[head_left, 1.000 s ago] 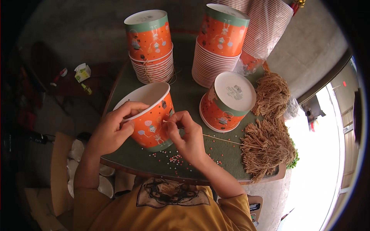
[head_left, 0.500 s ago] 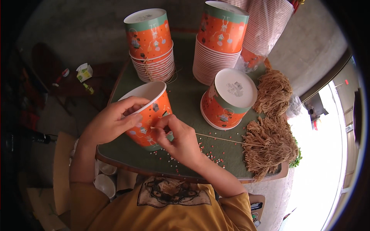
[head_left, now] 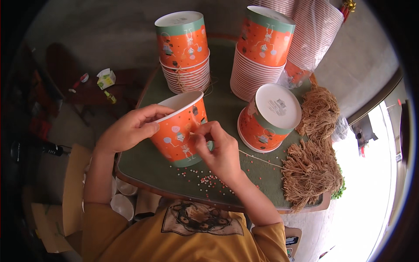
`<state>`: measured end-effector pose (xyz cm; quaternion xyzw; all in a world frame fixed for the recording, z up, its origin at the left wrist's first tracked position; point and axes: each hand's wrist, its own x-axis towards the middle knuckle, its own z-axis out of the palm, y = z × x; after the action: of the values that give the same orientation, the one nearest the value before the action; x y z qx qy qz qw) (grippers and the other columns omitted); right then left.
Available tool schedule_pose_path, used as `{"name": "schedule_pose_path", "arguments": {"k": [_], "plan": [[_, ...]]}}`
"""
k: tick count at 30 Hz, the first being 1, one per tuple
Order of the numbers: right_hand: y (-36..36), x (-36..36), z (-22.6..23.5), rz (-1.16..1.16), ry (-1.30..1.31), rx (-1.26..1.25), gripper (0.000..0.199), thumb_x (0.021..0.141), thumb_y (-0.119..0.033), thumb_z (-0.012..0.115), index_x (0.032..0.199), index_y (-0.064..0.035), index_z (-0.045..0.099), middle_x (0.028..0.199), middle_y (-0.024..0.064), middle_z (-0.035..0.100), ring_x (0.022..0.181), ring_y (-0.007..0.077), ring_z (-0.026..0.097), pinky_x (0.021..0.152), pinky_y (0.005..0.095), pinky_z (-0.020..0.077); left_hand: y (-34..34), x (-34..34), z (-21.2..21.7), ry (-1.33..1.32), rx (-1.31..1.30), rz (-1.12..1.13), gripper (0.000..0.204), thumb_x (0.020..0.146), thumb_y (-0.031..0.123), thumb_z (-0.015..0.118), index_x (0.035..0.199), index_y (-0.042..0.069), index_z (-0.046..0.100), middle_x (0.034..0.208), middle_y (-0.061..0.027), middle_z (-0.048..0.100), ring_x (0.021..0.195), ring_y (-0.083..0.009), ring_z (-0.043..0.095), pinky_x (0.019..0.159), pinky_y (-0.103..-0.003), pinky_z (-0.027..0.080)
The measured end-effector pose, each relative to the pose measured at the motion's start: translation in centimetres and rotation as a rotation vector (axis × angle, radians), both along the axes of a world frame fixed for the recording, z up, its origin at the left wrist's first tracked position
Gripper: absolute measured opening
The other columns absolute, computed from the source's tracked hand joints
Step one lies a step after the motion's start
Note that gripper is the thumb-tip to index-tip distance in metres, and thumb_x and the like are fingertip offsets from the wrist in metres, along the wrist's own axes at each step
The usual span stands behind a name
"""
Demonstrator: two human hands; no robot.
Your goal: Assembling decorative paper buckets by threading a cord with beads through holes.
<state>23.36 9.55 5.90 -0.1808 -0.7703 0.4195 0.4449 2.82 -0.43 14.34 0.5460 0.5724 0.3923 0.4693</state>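
Note:
My left hand (head_left: 126, 131) is closed on the rim of an orange paper bucket (head_left: 176, 135) with a green base band, fingers inside and thumb outside. The bucket is tilted, its white mouth facing up. Against its right side, my right hand (head_left: 218, 148) is pinched. A strand of twine (head_left: 262, 160) runs to this hand from a shaggy tan twine bundle (head_left: 312, 174) at the table's right edge; the fingers hide most of its end. Right of the hands, another orange paper bucket (head_left: 268, 120) stands upside down, white bottom up.
Two stacks of nested paper buckets, a left stack (head_left: 183, 52) tied with twine and a right stack (head_left: 262, 56), rise at the back. Behind them is a plastic-wrapped stack (head_left: 314, 35). Small red and white pellets (head_left: 209, 180) lie scattered on the green table (head_left: 144, 163). A second twine bundle (head_left: 321, 109) lies farther back.
The view has shifted, so the table's things sit farther right. The held bucket has turned slightly, showing more of its printed figure. My right hand stays pinched at its side.

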Motion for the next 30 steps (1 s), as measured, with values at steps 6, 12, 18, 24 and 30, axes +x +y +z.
{"name": "schedule_pose_path", "arguments": {"k": [6,12,18,24,30], "plan": [[0.2,-0.2,0.3,-0.017,-0.017,0.01,0.013,0.084,-0.003,0.064,0.087,-0.0023,0.051,0.08,0.01,0.065,0.066,0.0209,0.067,0.059,0.0309,0.0549,-0.2,-0.4,-0.5,0.013,-0.003,-0.005,0.044,0.091,-0.001,0.043,0.134,-0.002,0.044,0.127,-0.0097,0.055,0.119,-0.0131,0.051,0.102,-0.03,0.04],[0.3,-0.2,0.3,-0.025,-0.038,-0.072,0.007,0.087,0.0,0.061,0.089,0.0002,0.055,0.082,0.0087,0.065,0.071,0.0133,0.066,0.068,0.0264,0.0526,-0.1,-1.1,-0.3,-0.086,0.045,-0.054,0.053,0.082,-0.006,0.041,0.135,-0.003,0.043,0.127,-0.0104,0.055,0.119,-0.0153,0.052,0.103,-0.031,0.039],[-0.8,-0.5,0.4,0.018,-0.036,0.021,0.012,0.084,-0.001,0.064,0.089,-0.0017,0.054,0.079,0.0082,0.063,0.065,0.0179,0.064,0.06,0.0295,0.0523,0.2,-0.6,0.1,-0.139,0.016,-0.054,0.043,0.091,0.0,0.046,0.135,-0.002,0.044,0.125,-0.0095,0.056,0.116,-0.0143,0.054,0.101,-0.03,0.041],[-2.0,-1.1,0.2,0.058,0.012,0.13,0.018,0.079,0.0,0.066,0.087,-0.0039,0.051,0.077,0.0073,0.062,0.063,0.0198,0.065,0.056,0.0319,0.0527,0.7,0.5,0.2,-0.063,-0.053,0.001,0.036,0.092,0.003,0.052,0.128,-0.002,0.049,0.118,-0.0061,0.058,0.11,-0.0105,0.055,0.096,-0.028,0.044],[-2.5,-0.9,0.2,0.08,-0.037,0.061,0.016,0.081,-0.001,0.067,0.089,-0.0026,0.054,0.077,0.0073,0.063,0.065,0.018,0.063,0.058,0.0297,0.051,0.5,0.6,0.1,-0.033,-0.127,0.049,0.026,0.089,-0.001,0.05,0.114,-0.002,0.053,0.105,-0.002,0.059,0.098,-0.0071,0.056,0.087,-0.025,0.046]]}}
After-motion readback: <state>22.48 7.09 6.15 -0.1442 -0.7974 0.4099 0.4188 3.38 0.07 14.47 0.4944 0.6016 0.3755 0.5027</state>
